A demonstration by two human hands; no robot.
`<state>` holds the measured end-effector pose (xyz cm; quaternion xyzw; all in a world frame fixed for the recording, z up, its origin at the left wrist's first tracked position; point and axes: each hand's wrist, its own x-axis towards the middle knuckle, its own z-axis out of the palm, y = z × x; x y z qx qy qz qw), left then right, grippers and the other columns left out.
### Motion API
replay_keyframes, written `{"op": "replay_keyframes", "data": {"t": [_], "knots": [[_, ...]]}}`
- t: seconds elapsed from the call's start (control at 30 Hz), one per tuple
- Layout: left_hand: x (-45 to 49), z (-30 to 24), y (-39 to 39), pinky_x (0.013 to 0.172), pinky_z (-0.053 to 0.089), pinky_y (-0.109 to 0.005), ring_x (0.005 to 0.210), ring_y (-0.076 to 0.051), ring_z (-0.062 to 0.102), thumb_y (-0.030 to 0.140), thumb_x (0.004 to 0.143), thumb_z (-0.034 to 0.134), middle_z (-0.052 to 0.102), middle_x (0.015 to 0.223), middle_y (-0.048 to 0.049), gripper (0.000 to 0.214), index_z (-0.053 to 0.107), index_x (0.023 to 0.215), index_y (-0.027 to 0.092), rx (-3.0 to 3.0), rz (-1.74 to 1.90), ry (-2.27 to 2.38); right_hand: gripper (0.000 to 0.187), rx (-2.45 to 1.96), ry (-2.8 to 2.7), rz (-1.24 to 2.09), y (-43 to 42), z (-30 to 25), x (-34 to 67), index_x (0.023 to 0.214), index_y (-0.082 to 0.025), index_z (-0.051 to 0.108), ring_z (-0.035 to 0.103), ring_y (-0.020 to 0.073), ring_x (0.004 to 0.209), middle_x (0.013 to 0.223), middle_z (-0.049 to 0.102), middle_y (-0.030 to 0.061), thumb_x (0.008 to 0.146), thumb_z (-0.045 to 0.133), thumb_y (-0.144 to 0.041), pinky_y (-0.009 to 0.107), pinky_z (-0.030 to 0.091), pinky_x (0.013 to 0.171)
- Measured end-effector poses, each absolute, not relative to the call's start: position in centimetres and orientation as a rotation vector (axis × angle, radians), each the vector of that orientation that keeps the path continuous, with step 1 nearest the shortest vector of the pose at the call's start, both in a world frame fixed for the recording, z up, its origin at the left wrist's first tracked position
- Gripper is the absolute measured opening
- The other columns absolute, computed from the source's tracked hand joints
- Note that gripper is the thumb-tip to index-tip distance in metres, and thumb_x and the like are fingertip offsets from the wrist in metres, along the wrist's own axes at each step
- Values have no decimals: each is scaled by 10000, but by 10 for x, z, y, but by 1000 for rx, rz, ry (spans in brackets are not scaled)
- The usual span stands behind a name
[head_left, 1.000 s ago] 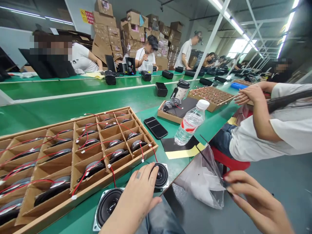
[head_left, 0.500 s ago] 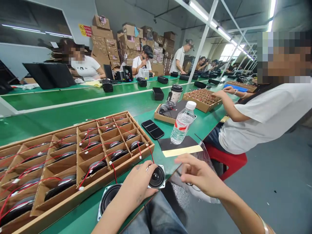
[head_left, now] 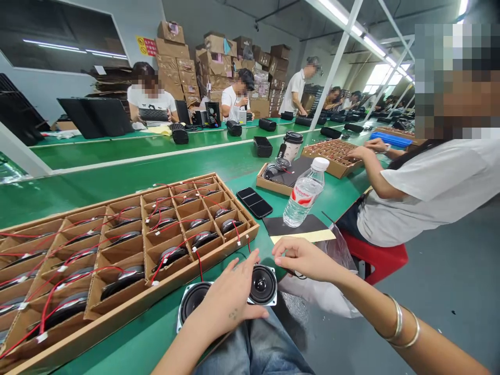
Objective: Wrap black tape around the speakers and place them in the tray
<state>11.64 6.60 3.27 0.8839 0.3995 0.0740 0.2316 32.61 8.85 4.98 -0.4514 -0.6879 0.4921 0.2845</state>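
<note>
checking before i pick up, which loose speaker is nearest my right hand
The speaker on the right of the pair, its cone fully showing, beside your right hand; the other speaker lies partly under your left hand.

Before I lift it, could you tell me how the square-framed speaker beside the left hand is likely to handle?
The speaker looks solid, so probably heavy for its size; its square frame should sit flat rather than roll; the exposed black cone looks fragile.

A water bottle (head_left: 304, 195) stands near a black smartphone (head_left: 254, 202) (lying flat) on the green workbench (head_left: 117, 179).
</note>
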Motion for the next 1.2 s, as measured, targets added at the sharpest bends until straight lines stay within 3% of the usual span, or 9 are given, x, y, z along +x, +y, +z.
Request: {"op": "replay_keyframes", "data": {"t": [0.13,0.23,0.37,0.7,1.2], "knots": [[114,35,66,1056,277,-463,1279,-263,326,346,610,753,295,1407,-194,1001,134,1366,130,2364,200,1129,159,-1255,-1959,1294,100,47,314,682,-139,593,488,63,461,783,580,21,736,596,-289,187,386,411],[112,35,66,1023,336,-442,1254,-269,363,328,594,759,362,1380,-139,954,201,1354,183,2285,339,1164,107,-1288,-2064,1240,108,47,307,664,-139,629,521,88,518,757,601,20,716,601,-228,205,421,490],[110,35,65,977,380,-455,1185,-280,445,249,569,770,463,1297,-92,1003,163,1367,243,2160,414,1146,86,-1297,-2192,1205,115,48,302,658,-148,669,552,125,624,707,627,14,697,594,-162,217,423,583],[108,33,67,983,367,-424,1208,-265,417,259,600,762,431,1322,-91,972,145,1351,240,2116,346,1170,213,-1295,-2225,1436,124,48,301,657,-117,628,434,68,427,522,507,-31,734,553,-301,176,329,418],[110,36,68,964,383,-403,1154,-254,460,233,614,750,450,1298,-94,813,274,1273,204,2140,336,1155,148,-1470,-2459,1399,132,58,294,736,-123,635,497,69,450,519,513,-40,770,535,-227,155,340,450]]}}
